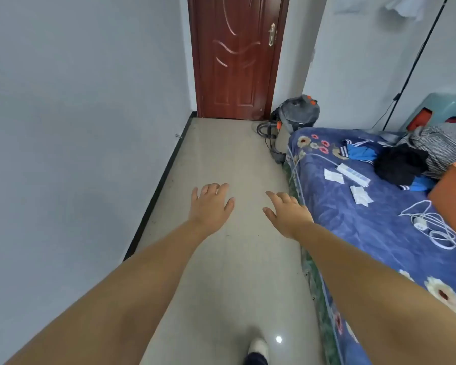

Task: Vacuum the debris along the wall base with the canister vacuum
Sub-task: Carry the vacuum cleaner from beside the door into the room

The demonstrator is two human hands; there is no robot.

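The grey canister vacuum (299,113) with orange clips stands in the far right corner, between the door and the bed, its hose (265,129) coiled on the floor beside it. My left hand (211,204) and my right hand (287,212) are stretched forward over the tiled floor, fingers relaxed, holding nothing, both well short of the vacuum. A black baseboard (158,188) runs along the left wall, with small specks of debris (156,222) on the tiles next to it.
A bed with a blue flowered cover (353,219) fills the right side, carrying clothes, a power strip (353,174) and a white cable. A dark red door (234,56) closes the far end. My foot (257,350) is on the floor strip between wall and bed.
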